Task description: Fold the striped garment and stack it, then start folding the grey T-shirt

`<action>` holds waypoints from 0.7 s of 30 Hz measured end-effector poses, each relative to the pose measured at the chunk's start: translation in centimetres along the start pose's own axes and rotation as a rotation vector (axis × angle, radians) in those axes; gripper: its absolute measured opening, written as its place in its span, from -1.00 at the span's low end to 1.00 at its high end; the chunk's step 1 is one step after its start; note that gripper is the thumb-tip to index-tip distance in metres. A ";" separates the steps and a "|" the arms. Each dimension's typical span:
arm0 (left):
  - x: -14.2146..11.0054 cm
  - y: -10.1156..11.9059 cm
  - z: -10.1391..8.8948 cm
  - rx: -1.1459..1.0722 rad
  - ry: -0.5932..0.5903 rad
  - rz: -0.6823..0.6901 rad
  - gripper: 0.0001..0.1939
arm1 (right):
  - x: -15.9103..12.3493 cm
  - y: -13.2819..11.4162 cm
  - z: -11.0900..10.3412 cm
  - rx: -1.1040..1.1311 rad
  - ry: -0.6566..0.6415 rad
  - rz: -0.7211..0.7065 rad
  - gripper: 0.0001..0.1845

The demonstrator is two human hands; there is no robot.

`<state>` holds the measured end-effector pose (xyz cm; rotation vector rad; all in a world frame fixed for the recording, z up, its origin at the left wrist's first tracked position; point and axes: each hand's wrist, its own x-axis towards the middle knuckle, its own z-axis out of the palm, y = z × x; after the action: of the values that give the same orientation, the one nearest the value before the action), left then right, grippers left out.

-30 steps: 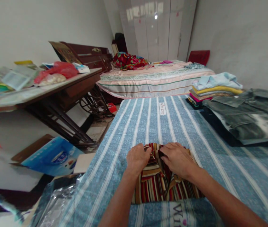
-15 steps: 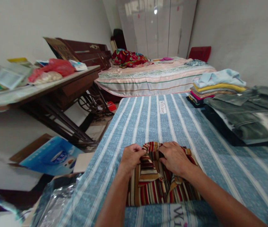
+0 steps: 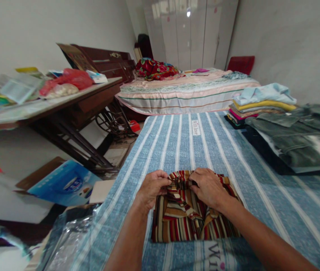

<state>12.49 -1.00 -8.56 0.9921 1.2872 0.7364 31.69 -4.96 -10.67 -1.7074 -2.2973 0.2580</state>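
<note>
A striped shirt (image 3: 182, 226) in brown, red, cream and black lies folded into a rough rectangle on the blue striped bed sheet (image 3: 173, 146). At its far left corner, my left hand (image 3: 154, 186) pinches the collar edge between thumb and fingers. My right hand (image 3: 206, 186) grips the same collar farther right, its fingers curled over the cloth and partly hiding it. Between the two hands the collar stands bunched, and loose folds run down the middle of the shirt.
To the right are a stack of folded clothes (image 3: 264, 101) and a grey-green denim garment (image 3: 301, 139). A cluttered sewing-machine table (image 3: 83, 101) stands at the left, above a blue box (image 3: 66, 184). Beyond is another bed (image 3: 188, 94) with a red floral blanket (image 3: 156, 69).
My left hand has shifted slightly left, still pinching the collar. The collar cloth between my hands looks straighter. My right hand stays nearly in place.
</note>
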 end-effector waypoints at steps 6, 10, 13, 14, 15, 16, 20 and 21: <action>-0.2 0.1 -0.6 -0.070 -0.079 0.002 -0.55 | -0.2 0.0 0.3 0.038 0.095 0.015 -0.95; -0.1 -0.3 -0.7 -0.110 -0.095 -0.010 -0.59 | -0.3 0.3 0.6 0.058 0.134 0.001 -0.94; 0.0 -0.6 -0.5 -0.127 -0.066 -0.013 -0.64 | -0.4 0.5 0.9 0.065 0.161 -0.013 -0.94; 0.0 -0.7 -0.4 -0.123 -0.049 -0.011 -0.65 | -0.5 0.6 1.0 0.064 0.176 -0.018 -0.94; 0.1 -0.8 -0.4 -0.113 -0.029 -0.006 -0.65 | -0.5 0.6 1.1 0.060 0.192 -0.023 -0.94; 0.1 -0.9 -0.3 -0.102 -0.012 0.002 -0.65 | -0.6 0.7 1.2 0.056 0.211 -0.029 -0.95; 0.2 -1.3 -0.4 -0.045 0.029 0.039 -0.67 | -0.8 0.9 1.6 0.062 0.283 -0.055 -0.94; 0.2 -1.4 -0.4 -0.021 0.035 0.046 -0.69 | -0.9 1.0 1.6 0.062 0.294 -0.056 -0.93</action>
<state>11.99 -1.36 -9.86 0.9984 1.2875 0.8043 32.30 -5.49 -12.59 -1.5331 -2.0957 0.0608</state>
